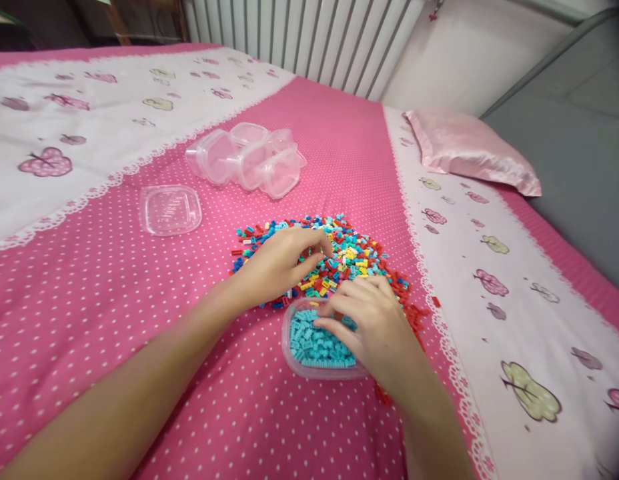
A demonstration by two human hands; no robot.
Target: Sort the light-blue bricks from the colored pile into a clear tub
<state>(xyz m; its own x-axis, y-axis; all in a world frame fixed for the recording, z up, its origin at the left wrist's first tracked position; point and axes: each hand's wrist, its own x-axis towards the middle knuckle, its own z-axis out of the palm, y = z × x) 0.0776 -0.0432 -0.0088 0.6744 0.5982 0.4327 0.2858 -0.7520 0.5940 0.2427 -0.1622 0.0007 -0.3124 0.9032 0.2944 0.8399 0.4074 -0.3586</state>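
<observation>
A heap of small toy building bricks (347, 257) in red, yellow, blue, green and turquoise lies on the bed. My left hand (289, 257) rests over the heap's left part, fingers curled and thumb tip close to the fingertips; anything between them is too small to make out. In front of the heap stands a clear plastic container (285, 347) holding many turquoise bricks (317, 340). My right hand (372, 313) reaches over the container's right side, thumb and index finger slightly apart above the turquoise bricks. It hides the container's far right corner.
Several clear containers (249, 160) lie clustered beyond the heap. A clear lid (170, 211) lies flat at left. The bedspread (229, 413) is pink with white dots. A pink pillow (472, 150) lies at upper right, and a white radiator (309, 37) stands behind the bed.
</observation>
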